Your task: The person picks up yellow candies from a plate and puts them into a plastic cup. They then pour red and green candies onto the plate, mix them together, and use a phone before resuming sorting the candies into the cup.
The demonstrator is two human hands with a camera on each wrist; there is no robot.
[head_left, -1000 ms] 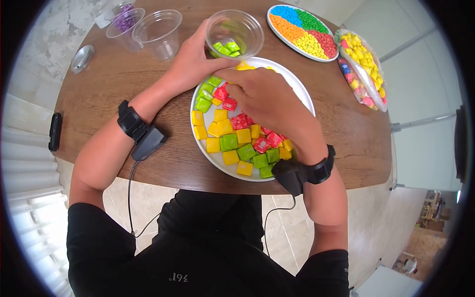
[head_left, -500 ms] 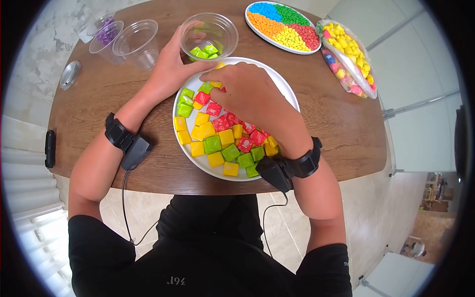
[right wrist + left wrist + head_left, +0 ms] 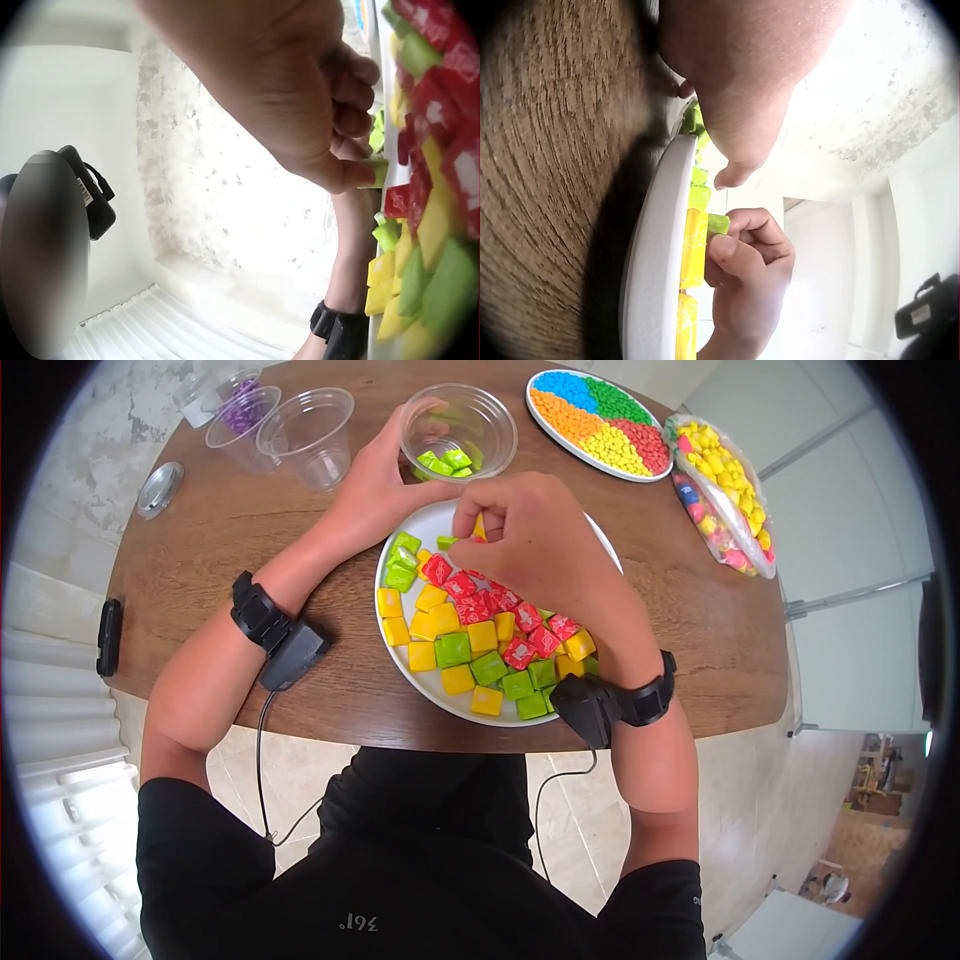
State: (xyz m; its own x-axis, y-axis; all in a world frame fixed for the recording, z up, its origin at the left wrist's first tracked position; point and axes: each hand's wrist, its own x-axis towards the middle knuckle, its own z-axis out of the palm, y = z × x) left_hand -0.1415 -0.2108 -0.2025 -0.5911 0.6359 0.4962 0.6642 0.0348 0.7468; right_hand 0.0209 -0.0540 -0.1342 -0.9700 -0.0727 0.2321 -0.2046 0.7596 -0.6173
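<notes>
My left hand (image 3: 372, 498) holds a clear plastic cup (image 3: 493, 438) beyond the plate, its fingers curled round the far side. Several green wrapped candies (image 3: 446, 462) lie in the cup's bottom. Over the far part of the round white plate (image 3: 430, 523), my right hand (image 3: 535, 540) pinches one green candy (image 3: 377, 173) between thumb and index finger. The left wrist view also has this candy (image 3: 718, 223) at the fingertips, close over the plate. Red candies (image 3: 475, 605), yellow candies (image 3: 457, 679) and more green ones (image 3: 453, 649) are spread across the plate, partly hidden under my right hand.
Two more clear cups (image 3: 306, 435) stand at the far left, one with purple pieces (image 3: 243, 408). A round lid (image 3: 161, 490) lies nearby. At the far right are a plate of color-sorted small candies (image 3: 612, 458) and a bag of yellow pieces (image 3: 728, 478).
My right hand has drawn back slightly from the plate's far left part and now pinches a green candy. The left hand keeps its hold on the cup; the head view has shifted.
</notes>
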